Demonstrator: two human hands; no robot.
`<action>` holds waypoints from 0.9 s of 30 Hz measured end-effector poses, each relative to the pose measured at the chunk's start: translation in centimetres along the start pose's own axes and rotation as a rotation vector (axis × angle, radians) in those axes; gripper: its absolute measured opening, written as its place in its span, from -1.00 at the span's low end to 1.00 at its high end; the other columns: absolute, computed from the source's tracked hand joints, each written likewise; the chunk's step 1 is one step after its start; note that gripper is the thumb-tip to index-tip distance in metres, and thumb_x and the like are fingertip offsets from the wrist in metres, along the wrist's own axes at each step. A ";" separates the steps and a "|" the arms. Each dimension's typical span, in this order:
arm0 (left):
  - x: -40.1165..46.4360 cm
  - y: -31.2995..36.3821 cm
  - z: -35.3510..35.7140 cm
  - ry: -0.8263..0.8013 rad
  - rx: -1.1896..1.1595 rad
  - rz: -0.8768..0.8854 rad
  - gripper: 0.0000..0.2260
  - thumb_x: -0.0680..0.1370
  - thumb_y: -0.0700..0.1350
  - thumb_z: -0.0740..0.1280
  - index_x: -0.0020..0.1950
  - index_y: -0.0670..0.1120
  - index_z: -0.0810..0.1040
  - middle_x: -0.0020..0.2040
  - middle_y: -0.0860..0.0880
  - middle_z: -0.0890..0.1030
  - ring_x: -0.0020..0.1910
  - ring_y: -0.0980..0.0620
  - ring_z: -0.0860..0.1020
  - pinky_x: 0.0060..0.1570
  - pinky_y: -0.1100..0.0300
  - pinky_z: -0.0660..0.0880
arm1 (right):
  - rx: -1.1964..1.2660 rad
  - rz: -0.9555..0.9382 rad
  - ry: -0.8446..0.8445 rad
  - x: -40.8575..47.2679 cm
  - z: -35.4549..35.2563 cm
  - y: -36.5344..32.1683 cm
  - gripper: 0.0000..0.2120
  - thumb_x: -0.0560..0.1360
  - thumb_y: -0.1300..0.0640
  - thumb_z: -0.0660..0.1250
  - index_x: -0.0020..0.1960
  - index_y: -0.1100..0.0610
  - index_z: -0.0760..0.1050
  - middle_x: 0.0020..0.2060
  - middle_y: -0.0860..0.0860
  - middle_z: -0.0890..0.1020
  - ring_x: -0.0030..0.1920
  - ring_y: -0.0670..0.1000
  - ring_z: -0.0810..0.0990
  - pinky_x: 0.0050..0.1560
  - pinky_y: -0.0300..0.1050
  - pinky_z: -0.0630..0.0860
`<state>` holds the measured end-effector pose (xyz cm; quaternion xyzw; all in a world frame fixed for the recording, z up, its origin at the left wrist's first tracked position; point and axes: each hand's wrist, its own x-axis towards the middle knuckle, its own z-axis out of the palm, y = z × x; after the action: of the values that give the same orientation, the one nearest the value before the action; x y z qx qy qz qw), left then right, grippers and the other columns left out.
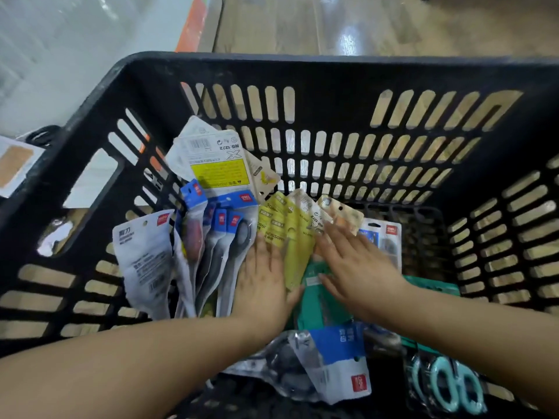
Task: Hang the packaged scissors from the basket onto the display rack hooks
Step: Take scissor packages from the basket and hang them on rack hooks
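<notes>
Both forearms are bare, with no sleeves, and the left hand (266,285) and right hand (360,261) seemingly ungloved.

The black basket (302,71) is running off the right and bottom edges of the view, so its near wall and right corner are not showing. The left hand (266,276) and right hand (360,264) are lying over the yellow scissor packs (290,237) and a green pack (320,297) on the basket floor, hiding their lower halves. Print on the white-and-blue packs (211,237) by the basket's left wall is blurring past reading, and the teal scissor handles (447,385) at its near right are being cropped.
</notes>
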<state>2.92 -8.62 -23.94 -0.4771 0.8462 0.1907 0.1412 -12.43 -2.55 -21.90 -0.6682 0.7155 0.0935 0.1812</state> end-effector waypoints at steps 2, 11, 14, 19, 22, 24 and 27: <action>0.0 0.1 0.1 -0.003 -0.027 -0.007 -0.24 0.59 0.23 0.06 0.52 -0.08 -0.34 0.49 -0.14 -0.41 0.51 -0.10 -0.28 0.46 0.09 -0.23 | 0.013 -0.019 -0.004 0.3 0.3 -0.3 -0.34 0.62 -0.14 -0.02 0.54 0.08 -0.27 0.53 0.10 -0.18 0.53 0.09 -0.12 0.49 0.04 -0.14; -0.8 2.9 0.6 -0.095 -0.046 0.202 -0.28 0.61 0.01 0.18 0.54 -0.06 -0.28 0.52 -0.10 -0.35 0.50 -0.08 -0.33 0.47 0.09 -0.15 | 0.212 0.037 -0.009 0.5 0.8 -0.6 -0.42 0.62 -0.04 0.05 0.54 0.11 -0.09 0.53 0.09 -0.01 0.50 0.08 0.07 0.47 -0.06 0.09; -0.8 2.7 0.3 -0.086 -0.030 0.225 -0.36 0.62 0.08 0.09 0.55 -0.06 -0.21 0.54 -0.09 -0.30 0.51 -0.04 -0.30 0.45 0.12 -0.20 | 0.240 0.102 0.018 0.6 0.1 -0.6 -0.46 0.61 -0.03 0.11 0.50 0.11 0.03 0.44 0.08 0.20 0.41 0.09 0.24 0.34 -0.06 0.28; 0.0 1.7 -0.7 0.043 0.051 0.198 -0.45 0.62 0.12 -0.21 0.56 -0.08 -0.18 0.55 -0.10 -0.25 0.52 -0.05 -0.26 0.33 0.17 -0.43 | 0.274 0.199 0.056 0.8 -0.4 -1.2 -0.46 0.59 -0.06 0.18 0.46 0.14 0.12 0.33 0.09 0.30 0.32 0.09 0.31 0.28 -0.05 0.35; 1.7 0.8 -1.7 0.077 -0.051 0.070 -0.48 0.66 0.01 -0.03 0.56 -0.10 -0.13 0.56 -0.11 -0.21 0.53 -0.06 -0.19 0.46 0.10 -0.19 | 0.343 0.248 0.069 1.2 -0.6 -1.3 -0.43 0.57 -0.04 0.23 0.47 0.14 0.12 0.32 0.10 0.31 0.33 0.10 0.30 0.29 -0.02 0.34; 2.4 0.5 -2.1 0.113 -0.100 0.028 -0.49 0.66 -0.03 0.00 0.55 -0.13 -0.09 0.56 -0.10 -0.15 0.54 -0.05 -0.14 0.47 0.07 -0.08 | 0.406 0.296 0.071 1.5 -0.8 -1.5 -0.42 0.56 -0.03 0.26 0.46 0.14 0.14 0.33 0.11 0.31 0.35 0.11 0.28 0.31 0.01 0.33; 2.9 0.9 -2.3 0.129 -0.131 0.010 -0.50 0.65 -0.09 0.06 0.55 -0.15 -0.04 0.54 -0.13 0.03 0.52 -0.06 0.00 0.45 0.09 0.01 | 0.480 0.349 0.081 1.7 -0.7 -1.9 -0.40 0.53 -0.03 0.31 0.46 0.13 0.16 0.33 0.11 0.30 0.35 0.13 0.28 0.31 0.07 0.36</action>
<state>0.60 -11.43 -22.94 -0.4922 0.8417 0.2154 0.0538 -10.76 -4.55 -21.68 -0.4762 0.8279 -0.0756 0.2864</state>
